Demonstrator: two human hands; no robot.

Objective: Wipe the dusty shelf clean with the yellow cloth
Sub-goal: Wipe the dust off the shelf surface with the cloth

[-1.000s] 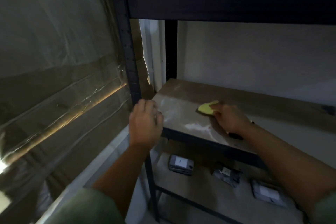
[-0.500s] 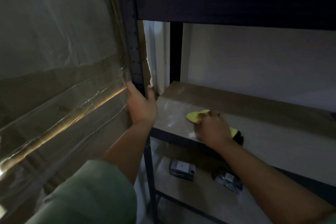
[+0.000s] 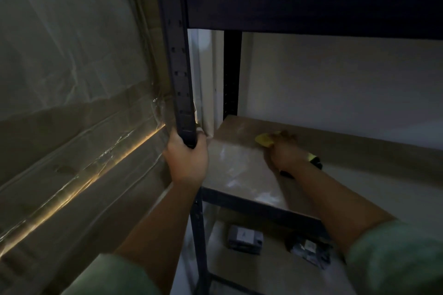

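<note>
Yellow cloth [image 3: 264,140] under right fingers [image 3: 285,137]

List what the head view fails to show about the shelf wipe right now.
- Yellow cloth: mostly hidden under the right hand.
- Shelf: its right part is too dark to judge for dust, and the frame edge cuts it off.
- Small boxes on the lower shelf: labels too small and blurred.
- Left hand on the post: fingertips hidden behind it.

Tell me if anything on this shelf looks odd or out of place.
Nothing damaged or spilled. The shelf shows pale dusty streaks near its front left, left of the right hand pressing the yellow cloth. The left hand grips the upright post.
</note>
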